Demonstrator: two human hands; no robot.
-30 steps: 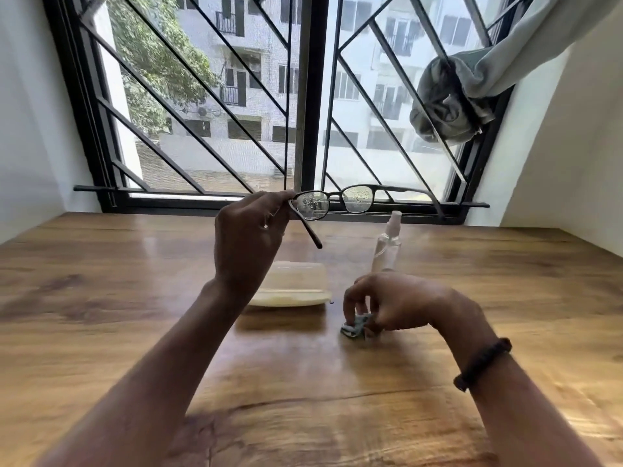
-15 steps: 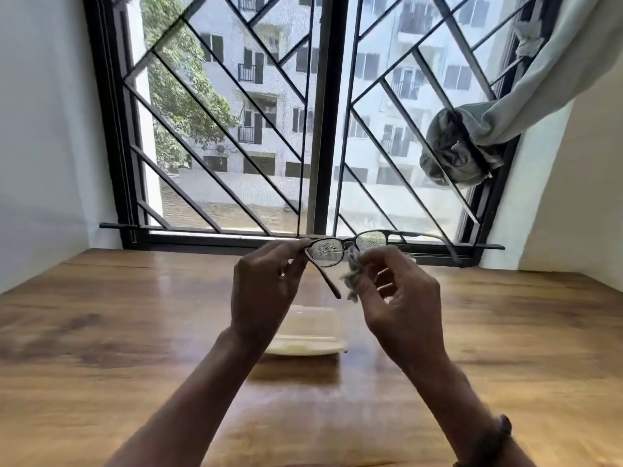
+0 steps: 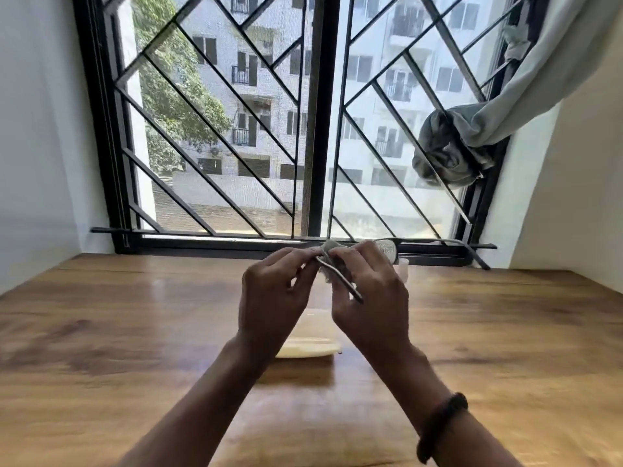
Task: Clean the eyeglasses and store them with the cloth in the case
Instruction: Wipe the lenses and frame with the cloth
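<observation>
The dark thin-framed eyeglasses (image 3: 387, 249), droplets speckling the one exposed lens, are held above the wooden table (image 3: 135, 332), frame running left to right, folded temple slanting down-right, left hand (image 3: 273, 298) pinching the left end while right hand (image 3: 367, 298) fingers press the grey cloth (image 3: 329, 246) around the other lens.

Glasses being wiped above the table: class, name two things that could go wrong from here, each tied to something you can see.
1. The glasses are held in the air by fingertips only, the left hand at one end and the right hand rubbing with the cloth. Hard rubbing might twist the frame or make it slip onto the table.
2. The spray bottle stands just behind the right hand; a wide stroke could knock it over.
</observation>
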